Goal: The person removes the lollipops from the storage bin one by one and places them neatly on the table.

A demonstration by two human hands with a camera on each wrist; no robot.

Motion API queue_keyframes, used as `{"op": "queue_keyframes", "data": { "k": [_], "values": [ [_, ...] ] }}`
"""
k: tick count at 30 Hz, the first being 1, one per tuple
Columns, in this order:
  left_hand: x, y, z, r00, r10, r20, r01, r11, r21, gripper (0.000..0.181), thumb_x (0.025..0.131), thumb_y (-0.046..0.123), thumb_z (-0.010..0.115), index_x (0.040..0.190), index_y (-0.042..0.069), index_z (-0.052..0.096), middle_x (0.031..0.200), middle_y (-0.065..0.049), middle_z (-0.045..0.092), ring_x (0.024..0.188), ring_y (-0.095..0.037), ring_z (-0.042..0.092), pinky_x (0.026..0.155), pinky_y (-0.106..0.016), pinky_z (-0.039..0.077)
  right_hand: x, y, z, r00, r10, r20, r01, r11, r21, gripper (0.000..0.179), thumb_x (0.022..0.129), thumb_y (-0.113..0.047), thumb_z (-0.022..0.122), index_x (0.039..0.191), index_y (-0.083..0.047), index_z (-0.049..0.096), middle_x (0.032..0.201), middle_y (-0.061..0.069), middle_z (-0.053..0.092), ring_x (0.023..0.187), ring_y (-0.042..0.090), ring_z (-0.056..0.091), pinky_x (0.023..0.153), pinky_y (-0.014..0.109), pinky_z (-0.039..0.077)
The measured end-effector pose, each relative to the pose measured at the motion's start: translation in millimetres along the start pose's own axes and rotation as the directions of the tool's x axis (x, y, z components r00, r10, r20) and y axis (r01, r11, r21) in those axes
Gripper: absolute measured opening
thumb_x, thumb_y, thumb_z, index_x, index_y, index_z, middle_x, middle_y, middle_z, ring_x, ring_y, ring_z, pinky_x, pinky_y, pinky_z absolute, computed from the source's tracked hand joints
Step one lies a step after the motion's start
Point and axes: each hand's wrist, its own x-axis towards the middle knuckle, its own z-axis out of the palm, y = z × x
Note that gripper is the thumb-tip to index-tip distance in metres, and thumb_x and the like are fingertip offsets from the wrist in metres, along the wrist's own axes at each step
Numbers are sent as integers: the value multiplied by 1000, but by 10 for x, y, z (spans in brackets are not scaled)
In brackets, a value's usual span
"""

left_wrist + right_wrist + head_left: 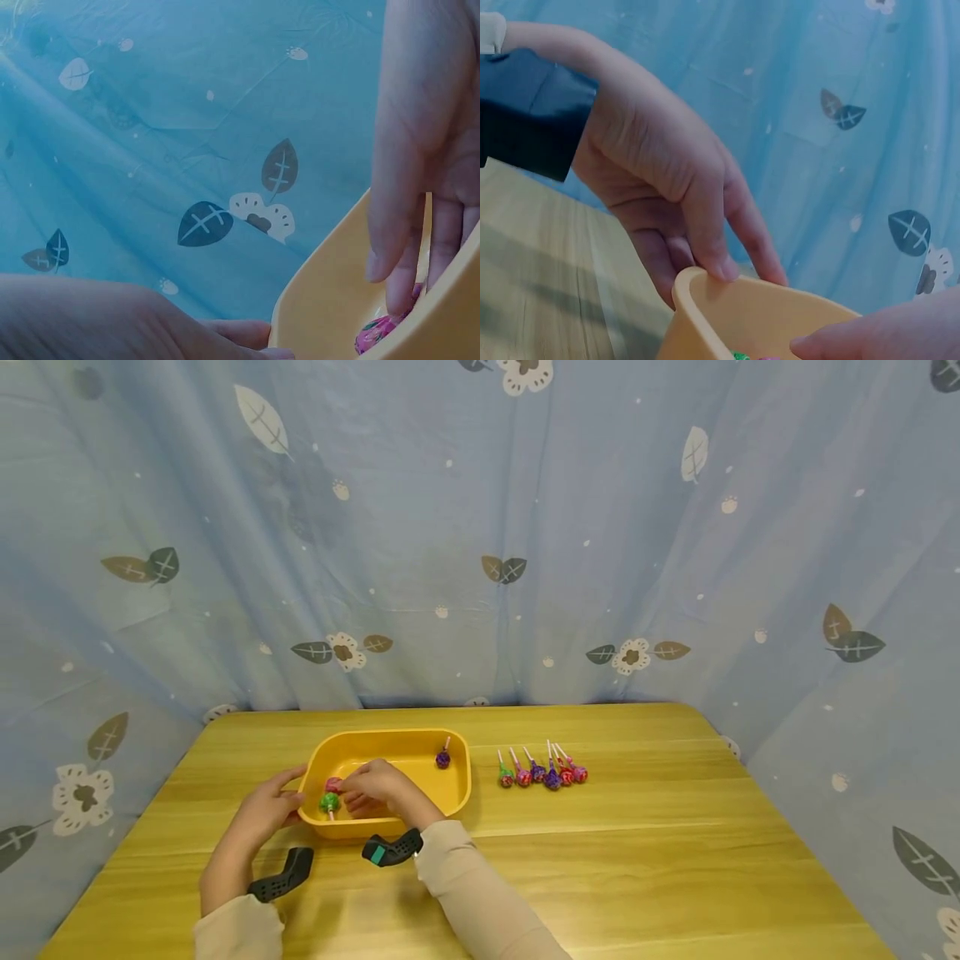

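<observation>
A yellow plastic box (462, 781) with rounded corners stands on the table's left half. My left hand (261, 808) grips its left end, the thumb over the rim and the fingers along the outer wall. Inside the box, my right hand (384, 787) reaches down at the left end. Its fingertips hold a pink lollipop (375, 332) low in the box; the hand hides most of the stick. Right beside it lies a green lollipop (329, 802), its stick pointing toward me. A purple lollipop (443, 760) sits in the far right corner.
Several lollipops (523, 776) in green, pink, purple and red lie in a row to the right of the box, sticks pointing away. The wooden table (637, 877) ends at a blue patterned curtain (420, 527). Black wrist straps (283, 877) are on both arms.
</observation>
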Motion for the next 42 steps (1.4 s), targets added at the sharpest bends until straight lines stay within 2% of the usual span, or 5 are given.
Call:
{"op": "queue_keyframes", "data": {
  "k": [12, 18, 25, 31, 42],
  "values": [
    [-6, 2, 4, 1000, 9, 0, -9, 1000, -7, 52, 101, 3, 40, 147, -13, 22, 130, -44, 43, 110, -46, 57, 84, -44, 55, 105, 3, 118, 997, 35, 68, -35, 999, -10, 24, 94, -19, 64, 92, 5, 70, 84, 14, 67, 87, 35, 69, 75, 39, 58],
    [-23, -6, 12, 1000, 4, -5, -4, 1000, -3, 52, 101, 3, 40, 147, -12, 22, 130, -44, 43, 110, -46, 57, 84, -45, 55, 125, 21, 183, 998, 45, 51, -45, 999, -1, 20, 93, -15, 63, 88, 4, 69, 82, 14, 66, 85, 34, 69, 74, 36, 58],
    [-21, 17, 12, 1000, 0, -7, 0, 1000, -8, 51, 102, 3, 39, 147, -12, 22, 129, -43, 44, 110, -46, 57, 84, -44, 55, 107, 29, 206, 998, 16, 54, -13, 998, -66, 17, 88, -14, 70, 83, 3, 72, 76, 7, 66, 65, 18, 62, 68, 28, 57],
    [-36, 33, 20, 1000, -4, -4, 3, 1000, -9, 51, 101, 3, 39, 147, -12, 22, 129, -43, 44, 111, -46, 56, 84, -44, 55, 96, 42, 192, 993, -8, 120, 22, 993, -112, 12, 88, -10, 70, 87, 1, 76, 77, 2, 67, 64, 10, 60, 66, 24, 56],
    [-37, 37, 11, 1000, -10, 0, 10, 1000, -4, 52, 102, 4, 39, 148, -11, 22, 131, -42, 43, 112, -46, 56, 86, -46, 54, 79, 16, 104, 990, -16, 138, 21, 999, -33, 12, 89, -5, 68, 93, 4, 75, 79, 5, 68, 71, 15, 65, 72, 29, 58]
  ]
}}
